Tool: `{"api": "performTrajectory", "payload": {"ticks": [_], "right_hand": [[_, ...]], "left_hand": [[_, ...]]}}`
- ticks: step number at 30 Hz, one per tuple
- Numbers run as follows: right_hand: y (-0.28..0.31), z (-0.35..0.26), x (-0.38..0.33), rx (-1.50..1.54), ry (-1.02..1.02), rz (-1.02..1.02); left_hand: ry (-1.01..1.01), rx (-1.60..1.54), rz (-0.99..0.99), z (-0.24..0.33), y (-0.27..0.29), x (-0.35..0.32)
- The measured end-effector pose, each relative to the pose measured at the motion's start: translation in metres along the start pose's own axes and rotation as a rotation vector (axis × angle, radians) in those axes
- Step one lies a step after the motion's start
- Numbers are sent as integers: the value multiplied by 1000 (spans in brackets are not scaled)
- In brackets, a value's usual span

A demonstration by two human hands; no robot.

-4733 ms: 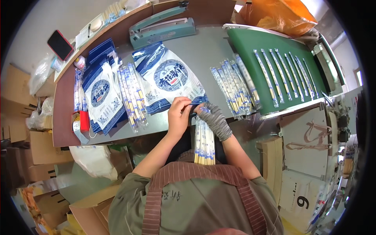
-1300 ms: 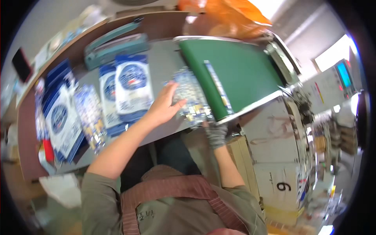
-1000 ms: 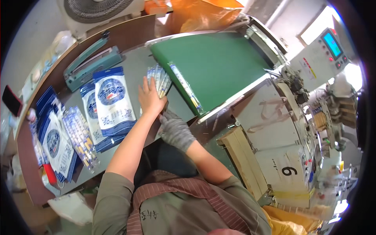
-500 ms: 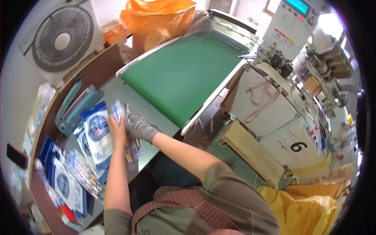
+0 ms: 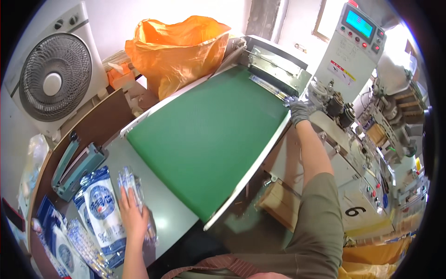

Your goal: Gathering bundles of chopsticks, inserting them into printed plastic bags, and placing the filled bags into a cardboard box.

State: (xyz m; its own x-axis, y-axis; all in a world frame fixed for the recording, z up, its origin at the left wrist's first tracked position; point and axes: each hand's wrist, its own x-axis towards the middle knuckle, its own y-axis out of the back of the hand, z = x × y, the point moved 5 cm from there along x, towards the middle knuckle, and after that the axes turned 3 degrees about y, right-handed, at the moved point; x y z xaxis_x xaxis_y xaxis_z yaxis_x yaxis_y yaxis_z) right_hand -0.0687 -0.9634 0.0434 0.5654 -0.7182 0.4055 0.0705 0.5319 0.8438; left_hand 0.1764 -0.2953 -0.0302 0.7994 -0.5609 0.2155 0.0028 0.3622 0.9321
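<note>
My right hand (image 5: 299, 113), in a grey glove, reaches to the far right corner of the green conveyor belt (image 5: 209, 139). Its fingers close round the near end of slim clear-wrapped packets (image 5: 269, 87) lying across the belt's far end; the fingertips are partly hidden. My bare left hand (image 5: 133, 218) lies with outstretched fingers on a bundle of similar slim wrapped packets (image 5: 125, 178) on the grey metal table (image 5: 179, 223). Just left of it are flat blue-and-white printed bags (image 5: 100, 204), stacked and overlapping.
A teal hand-lever sealer (image 5: 81, 165) stands behind the bags. More slim packets (image 5: 86, 244) lie at lower left. An orange sack (image 5: 179, 51) and a fan (image 5: 55, 79) are beyond the belt. A machine with a lit control panel (image 5: 355, 25) stands at right.
My right hand has left my left hand's side and swung far right to the belt's end, where packets now lie. My left hand stays by the bags. The view has shifted.
</note>
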Motion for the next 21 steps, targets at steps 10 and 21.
{"api": "performTrajectory", "payload": {"ticks": [10, 21], "right_hand": [[4, -2, 17, -93, 204, -185], [-15, 11, 9, -10, 360, -226]], "left_hand": [[192, -24, -109, 5, 22, 29], [332, 47, -128, 2, 24, 27]]}}
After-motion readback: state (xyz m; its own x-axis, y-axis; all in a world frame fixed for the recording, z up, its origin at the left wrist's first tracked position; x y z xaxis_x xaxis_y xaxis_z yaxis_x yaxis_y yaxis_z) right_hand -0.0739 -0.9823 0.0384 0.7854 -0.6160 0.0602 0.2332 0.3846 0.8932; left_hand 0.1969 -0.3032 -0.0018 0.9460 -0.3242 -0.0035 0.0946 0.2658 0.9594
